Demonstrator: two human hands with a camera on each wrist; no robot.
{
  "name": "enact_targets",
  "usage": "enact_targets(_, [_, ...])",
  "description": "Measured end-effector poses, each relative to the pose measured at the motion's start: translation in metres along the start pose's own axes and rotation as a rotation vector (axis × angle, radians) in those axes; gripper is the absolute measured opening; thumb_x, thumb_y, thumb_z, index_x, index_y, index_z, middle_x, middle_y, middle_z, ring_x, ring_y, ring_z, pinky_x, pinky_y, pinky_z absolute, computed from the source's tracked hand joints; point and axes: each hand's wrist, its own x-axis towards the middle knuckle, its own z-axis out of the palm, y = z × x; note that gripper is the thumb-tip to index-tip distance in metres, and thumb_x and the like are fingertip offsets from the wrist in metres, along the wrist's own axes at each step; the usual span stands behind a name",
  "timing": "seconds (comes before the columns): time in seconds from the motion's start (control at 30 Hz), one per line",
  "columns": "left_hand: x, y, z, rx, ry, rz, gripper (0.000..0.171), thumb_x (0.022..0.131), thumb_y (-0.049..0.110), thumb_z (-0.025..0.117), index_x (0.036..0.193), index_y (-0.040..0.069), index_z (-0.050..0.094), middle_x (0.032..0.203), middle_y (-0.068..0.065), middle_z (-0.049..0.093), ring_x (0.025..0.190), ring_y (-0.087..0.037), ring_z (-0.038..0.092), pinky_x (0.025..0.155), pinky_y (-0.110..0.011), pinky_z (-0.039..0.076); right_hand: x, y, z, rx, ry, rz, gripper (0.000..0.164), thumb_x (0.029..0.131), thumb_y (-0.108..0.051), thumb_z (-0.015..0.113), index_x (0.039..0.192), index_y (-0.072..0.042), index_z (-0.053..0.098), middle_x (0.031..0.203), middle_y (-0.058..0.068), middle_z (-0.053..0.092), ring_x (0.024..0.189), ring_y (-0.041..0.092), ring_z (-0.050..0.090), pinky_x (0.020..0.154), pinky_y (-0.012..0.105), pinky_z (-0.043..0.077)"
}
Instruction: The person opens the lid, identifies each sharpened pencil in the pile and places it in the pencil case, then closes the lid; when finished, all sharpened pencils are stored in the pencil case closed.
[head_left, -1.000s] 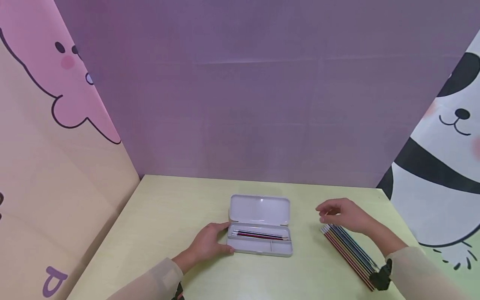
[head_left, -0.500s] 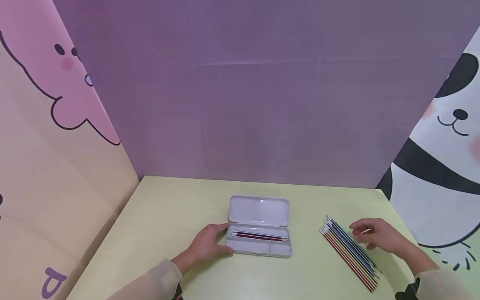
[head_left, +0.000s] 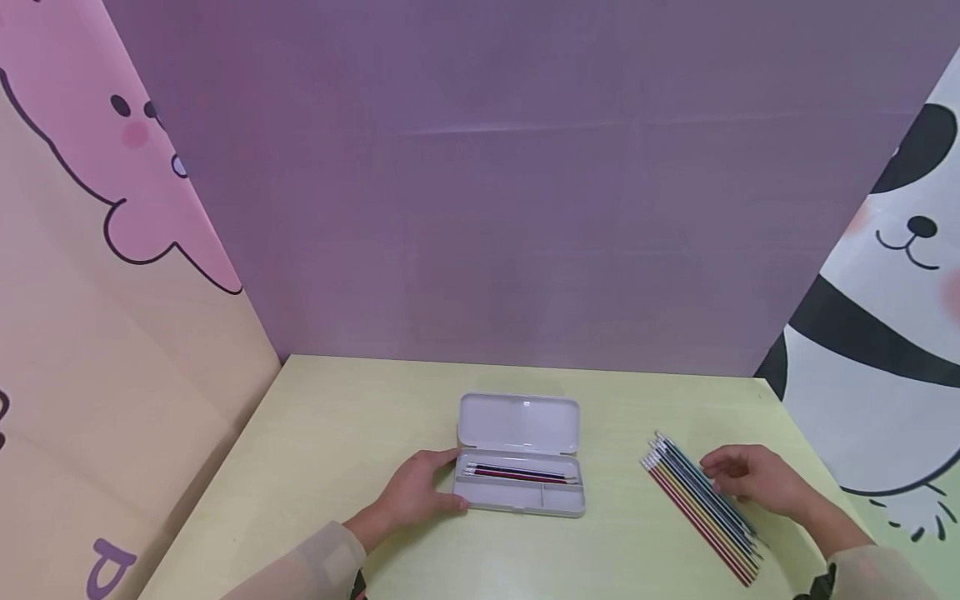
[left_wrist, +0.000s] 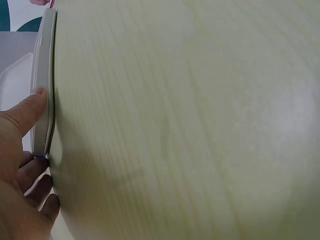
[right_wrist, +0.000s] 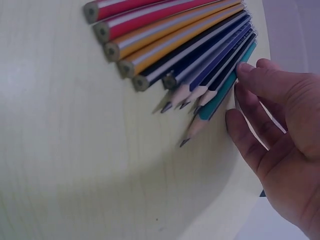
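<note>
A white pencil case (head_left: 519, 422) lies with its lid raised back, left of the table's middle in the head view. Several pencils (head_left: 517, 472) lie in its rear compartment. My left hand (head_left: 414, 492) holds the case's left end, thumb on the front side, fingers at the end wall. To the right, a slanted row of red, yellow, black, blue and green pencils (head_left: 701, 510) lies on the table. My right hand (head_left: 759, 478) is at the row's right side. In the right wrist view its thumb touches the green pencil (right_wrist: 212, 104), with the other fingers loosely bent beside it.
The pale wooden table (head_left: 360, 400) reaches back to a purple wall (head_left: 517, 208). Side panels carry a pink cartoon figure (head_left: 135, 183) and a panda (head_left: 892, 333). Bare tabletop separates the case from the pencil row.
My right hand has moved from above the pencils' eraser ends to the row's right side, then slightly in against the green pencil. My left hand stays on the case.
</note>
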Motion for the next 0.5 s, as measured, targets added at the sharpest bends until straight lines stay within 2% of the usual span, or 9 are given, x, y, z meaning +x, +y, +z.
enact_targets(0.27, [0.0012, -0.0028, 0.0011, -0.001, -0.004, 0.008, 0.088, 0.076, 0.043, 0.09, 0.148, 0.008, 0.055, 0.142, -0.01, 0.063, 0.132, -0.034, 0.056, 0.112, -0.053, 0.046, 0.0024, -0.0008, 0.0007, -0.053, 0.033, 0.018, 0.032, 0.091, -0.003, 0.071, 0.122, 0.006, 0.067, 0.108, 0.018, 0.071, 0.086, 0.016, 0.064, 0.063, 0.031, 0.058])
enact_targets(0.5, [0.0021, -0.0056, 0.0021, 0.009, 0.002, 0.018, 0.089, 0.075, 0.045, 0.09, 0.149, 0.01, 0.055, 0.142, -0.009, 0.064, 0.131, -0.032, 0.058, 0.111, -0.052, 0.046, 0.0094, -0.0058, 0.0064, -0.208, 0.103, 0.064, 0.027, 0.089, -0.009, 0.074, 0.114, -0.001, 0.072, 0.099, 0.008, 0.07, 0.084, 0.019, 0.061, 0.059, 0.028, 0.055])
